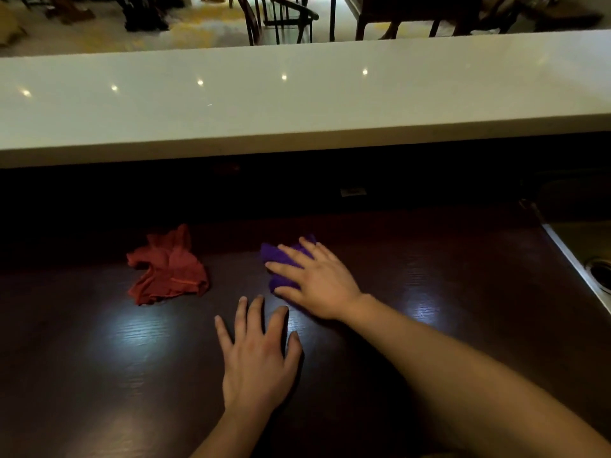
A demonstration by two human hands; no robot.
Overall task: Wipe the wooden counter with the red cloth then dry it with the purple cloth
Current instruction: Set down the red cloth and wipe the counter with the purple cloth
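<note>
The dark wooden counter (429, 276) fills the lower half of the view. A crumpled red cloth (168, 272) lies on it at the left, with no hand on it. To its right sits the purple cloth (276, 256), and my right hand (317, 279) presses flat on top of it, fingers spread and pointing left. Most of the purple cloth is hidden under that hand. My left hand (256, 352) rests palm down on the bare wood just in front of the purple cloth, fingers apart, holding nothing.
A raised white bar top (297, 104) runs across the back, with a dark recess beneath it. A metal sink (582, 256) edge bounds the counter at the right. Chairs (281, 18) stand on the floor beyond.
</note>
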